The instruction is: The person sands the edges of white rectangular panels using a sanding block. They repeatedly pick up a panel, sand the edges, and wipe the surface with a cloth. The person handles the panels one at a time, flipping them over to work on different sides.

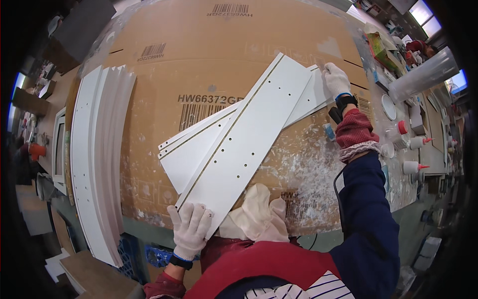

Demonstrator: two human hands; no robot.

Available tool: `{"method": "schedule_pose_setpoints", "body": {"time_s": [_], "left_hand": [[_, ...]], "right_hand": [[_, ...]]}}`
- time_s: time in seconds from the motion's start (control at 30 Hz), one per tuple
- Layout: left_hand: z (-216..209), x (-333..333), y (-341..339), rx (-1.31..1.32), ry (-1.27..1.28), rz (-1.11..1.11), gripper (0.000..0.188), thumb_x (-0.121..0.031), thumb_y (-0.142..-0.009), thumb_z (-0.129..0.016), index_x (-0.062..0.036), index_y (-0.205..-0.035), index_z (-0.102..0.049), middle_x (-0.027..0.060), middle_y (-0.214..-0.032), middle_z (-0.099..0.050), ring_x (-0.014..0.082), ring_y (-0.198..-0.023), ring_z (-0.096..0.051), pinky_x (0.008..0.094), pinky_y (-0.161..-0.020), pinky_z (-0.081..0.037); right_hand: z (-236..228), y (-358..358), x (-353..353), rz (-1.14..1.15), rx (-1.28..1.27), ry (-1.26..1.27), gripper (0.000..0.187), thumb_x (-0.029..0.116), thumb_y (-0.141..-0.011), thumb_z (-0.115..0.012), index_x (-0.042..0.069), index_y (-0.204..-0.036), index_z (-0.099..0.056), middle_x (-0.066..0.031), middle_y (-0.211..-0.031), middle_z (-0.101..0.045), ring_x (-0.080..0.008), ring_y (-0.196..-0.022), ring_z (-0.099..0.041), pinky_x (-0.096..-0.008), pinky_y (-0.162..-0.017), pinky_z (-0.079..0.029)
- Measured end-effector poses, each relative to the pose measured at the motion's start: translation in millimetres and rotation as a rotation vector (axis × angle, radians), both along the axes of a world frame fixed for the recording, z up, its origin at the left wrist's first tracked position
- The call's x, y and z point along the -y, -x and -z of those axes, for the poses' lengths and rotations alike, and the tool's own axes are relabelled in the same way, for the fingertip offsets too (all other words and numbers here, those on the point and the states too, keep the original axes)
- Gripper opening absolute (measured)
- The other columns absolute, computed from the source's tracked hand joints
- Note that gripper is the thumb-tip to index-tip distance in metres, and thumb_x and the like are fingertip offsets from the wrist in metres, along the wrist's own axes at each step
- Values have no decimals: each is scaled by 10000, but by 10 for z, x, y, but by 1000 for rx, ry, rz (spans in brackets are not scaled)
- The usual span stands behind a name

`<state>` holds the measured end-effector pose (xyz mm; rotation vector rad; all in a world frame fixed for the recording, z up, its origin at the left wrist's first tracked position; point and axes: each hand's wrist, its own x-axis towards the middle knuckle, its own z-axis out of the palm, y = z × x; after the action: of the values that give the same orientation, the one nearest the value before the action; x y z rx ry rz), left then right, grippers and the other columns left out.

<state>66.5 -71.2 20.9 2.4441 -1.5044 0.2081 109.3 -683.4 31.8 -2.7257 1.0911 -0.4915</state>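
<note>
A long white board (249,134) with a dark groove along one edge and several small holes lies slantwise on top of other white boards (191,154), crossing them. My left hand (191,229), in a white glove, rests on the near end of the top board, fingers stretched out over its surface. At the far right, my gloved right hand (336,80) is closed, just beside the far end of a lower board. Whatever its curled fingers hold, if anything, is hidden. A crumpled cream cloth (256,214) bunches up at the near edge of the table.
Flattened cardboard (164,74), smeared with white, covers the worktable. At left stands a stack of long white boards (94,149). Along the right edge are glue bottles with red tips (412,167), a red-capped jar (401,128), a clear roll (423,77) and a white round lid (388,107).
</note>
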Motion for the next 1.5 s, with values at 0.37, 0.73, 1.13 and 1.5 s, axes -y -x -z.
{"method": "schedule_pose_setpoints", "body": {"time_s": [0.37,0.73,1.13,1.5], "left_hand": [[-173,79,-16,-56,42,3,390,-134,-805,-594,-61,-1188,-592,143,-1279,-560,382,-1287,-439,652,-1105,-189],[65,68,44,70,120,-6,356,-91,-816,-602,-77,-1171,-595,119,-1242,-580,339,-1263,-471,596,-1121,-223],[72,86,75,19,157,-65,374,-135,-811,-600,-78,-1181,-599,138,-1257,-567,346,-1233,-494,575,-1106,-273],[-419,-178,144,-1323,876,-741,290,-161,-877,-583,-23,-1133,-577,81,-1007,-646,199,-780,-656,310,-659,-538]], "right_hand": [[-590,228,-1187,-499,168,-375,219,207,-888,-573,70,-1048,-633,-142,-865,-662,-271,-798,-655,-347,-713,-505],[-242,313,-2837,-1240,-230,-241,172,160,-903,-474,63,-1014,-564,-132,-870,-627,-316,-811,-653,-413,-685,-530],[-306,81,-17,2,-163,128,223,213,-882,-551,73,-1050,-598,-215,-988,-646,-401,-992,-595,-512,-801,-459],[-866,263,-1229,-235,544,-739,191,157,-918,-583,-13,-999,-611,29,-692,-549,-41,-607,-485,-207,-539,-391]]}}
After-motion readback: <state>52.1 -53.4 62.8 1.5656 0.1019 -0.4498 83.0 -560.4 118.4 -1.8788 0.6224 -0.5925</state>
